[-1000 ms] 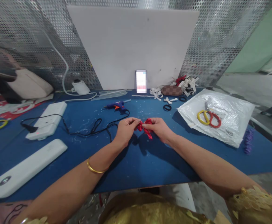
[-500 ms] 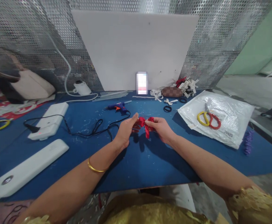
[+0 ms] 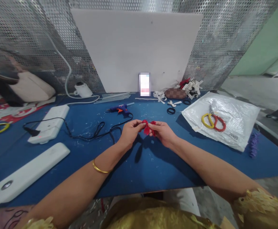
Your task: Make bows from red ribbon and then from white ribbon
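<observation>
Between my two hands is a red ribbon bow [image 3: 146, 129], held up above the blue table [image 3: 139, 173]. The thumb and fingers of my left hand [image 3: 130, 132] pinch its left loop. My right hand [image 3: 164, 132] pinches the right side of the same bow. Fingers cover parts of the loops, so the knot is hard to make out. Just beyond my left hand lies a blue glue gun [image 3: 121, 109] with an orange trigger, its black cord curling to the left.
Scissors with yellow and red handles [image 3: 213, 122] rest on a white plastic mailer [image 3: 234, 111] at right. A power strip [image 3: 49, 124] and a long white device [image 3: 31, 171] lie left. A lit phone [image 3: 145, 84] leans on a white board [image 3: 139, 47]. Black hair ties [image 3: 171, 111] sit beyond my right hand.
My left thumb has come down onto the bow, and its fingers have closed around the left loop. The bow has turned; its hanging tail looks shorter and rounder.
</observation>
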Action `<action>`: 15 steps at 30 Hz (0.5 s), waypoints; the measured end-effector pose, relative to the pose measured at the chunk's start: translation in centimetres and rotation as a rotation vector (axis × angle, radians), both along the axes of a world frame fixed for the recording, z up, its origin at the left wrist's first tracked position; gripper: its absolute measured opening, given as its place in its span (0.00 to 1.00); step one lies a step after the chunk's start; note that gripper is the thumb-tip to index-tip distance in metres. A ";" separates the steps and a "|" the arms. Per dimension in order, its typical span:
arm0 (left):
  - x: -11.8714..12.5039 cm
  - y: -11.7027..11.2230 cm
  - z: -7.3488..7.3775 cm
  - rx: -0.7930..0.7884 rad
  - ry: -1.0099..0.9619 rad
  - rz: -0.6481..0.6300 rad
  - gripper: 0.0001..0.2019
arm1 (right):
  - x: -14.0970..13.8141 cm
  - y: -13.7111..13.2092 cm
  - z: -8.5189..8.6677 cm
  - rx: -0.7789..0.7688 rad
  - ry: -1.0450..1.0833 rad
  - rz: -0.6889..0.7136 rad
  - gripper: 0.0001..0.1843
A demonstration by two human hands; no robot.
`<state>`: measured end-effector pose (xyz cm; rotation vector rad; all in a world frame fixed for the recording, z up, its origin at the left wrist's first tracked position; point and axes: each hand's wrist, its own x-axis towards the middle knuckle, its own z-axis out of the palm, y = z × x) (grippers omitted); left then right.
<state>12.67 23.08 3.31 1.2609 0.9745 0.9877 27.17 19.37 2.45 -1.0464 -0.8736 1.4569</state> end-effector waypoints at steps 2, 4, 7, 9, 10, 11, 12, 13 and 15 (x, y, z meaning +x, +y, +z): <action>-0.1 0.0 -0.1 -0.079 -0.030 -0.030 0.18 | -0.1 0.0 0.0 0.055 -0.056 -0.046 0.14; -0.1 -0.3 0.0 -0.147 -0.063 -0.091 0.20 | -0.3 -0.1 0.2 0.123 -0.148 -0.085 0.14; 0.0 -0.6 0.1 -0.195 -0.100 -0.134 0.18 | -0.5 -0.1 0.2 0.185 -0.296 -0.099 0.16; 0.1 -0.7 0.0 -0.213 -0.140 -0.093 0.17 | -0.3 -0.1 0.3 0.207 -0.399 -0.092 0.18; 0.1 -0.7 0.0 -0.224 -0.158 -0.062 0.16 | -0.1 -0.1 0.3 0.224 -0.457 -0.107 0.19; 0.2 -0.7 -0.1 -0.233 -0.171 -0.033 0.16 | 0.0 -0.1 0.4 0.245 -0.508 -0.135 0.20; 0.2 -0.6 -0.1 -0.239 -0.181 -0.008 0.16 | 0.3 0.0 0.5 0.267 -0.537 -0.167 0.21; 0.2 -0.5 -0.1 -0.241 -0.187 0.012 0.16 | 0.4 0.0 0.7 0.287 -0.536 -0.195 0.21; 0.1 -0.4 -0.1 -0.236 -0.187 0.029 0.16 | 0.7 0.1 1.1 0.308 -0.463 -0.211 0.19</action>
